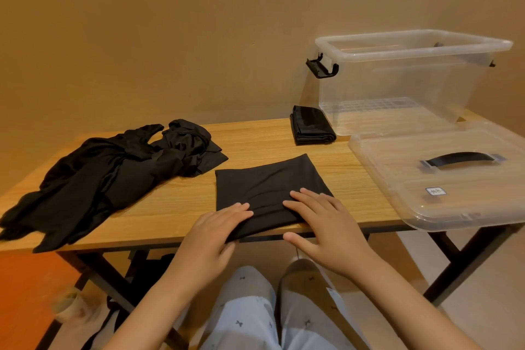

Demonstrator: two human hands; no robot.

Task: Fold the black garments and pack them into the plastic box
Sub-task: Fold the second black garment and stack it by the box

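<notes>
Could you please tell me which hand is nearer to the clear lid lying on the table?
Right. The right hand presses the folded garment just left of the lid; the left hand lies farther left.

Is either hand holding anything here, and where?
The left hand and right hand press flat on the folded garment at its near edge; no grip shows.

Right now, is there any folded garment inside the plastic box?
No, the clear plastic box holds nothing; one small folded garment lies on the table beside it.

Wooden table (181, 202), tan wall (170, 23), perhaps orange mat (25, 278)
</notes>
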